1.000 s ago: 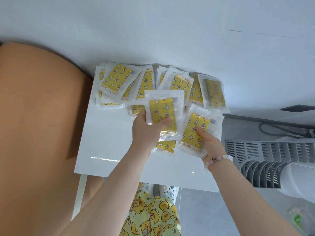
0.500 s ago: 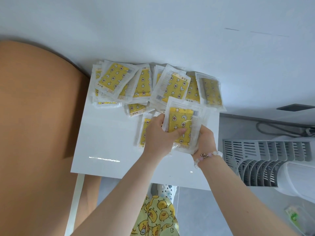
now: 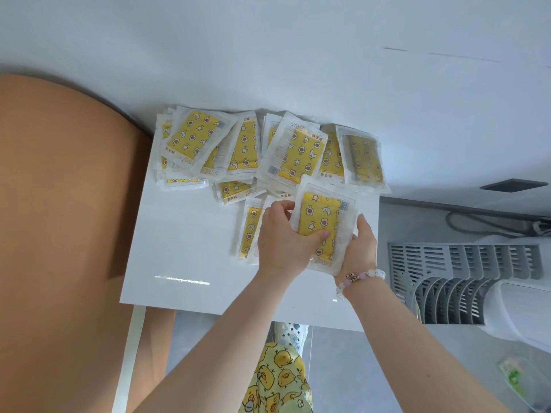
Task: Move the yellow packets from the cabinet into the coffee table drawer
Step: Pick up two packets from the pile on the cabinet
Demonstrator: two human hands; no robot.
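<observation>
Several yellow packets in clear wrappers (image 3: 244,147) lie in a loose heap along the back of a white cabinet top (image 3: 179,251), against the wall. Both hands hold a small stack of packets (image 3: 323,222) above the top's right part. My left hand (image 3: 286,239) grips the stack's left side with the thumb across its front. My right hand (image 3: 360,245) cups the stack's right edge and underside. One more packet (image 3: 250,231) lies flat just left of my left hand.
A tan wooden surface (image 3: 59,234) adjoins the cabinet top on the left. A grey-and-white slatted appliance (image 3: 465,281) stands to the right on the grey floor, with cables (image 3: 489,225) behind it. My yellow duck-print trousers (image 3: 277,380) show below.
My left hand carried its packet to the right and laid it on the packet in my right hand, so both now hold one stack. One packet is left lying flat on the top.
</observation>
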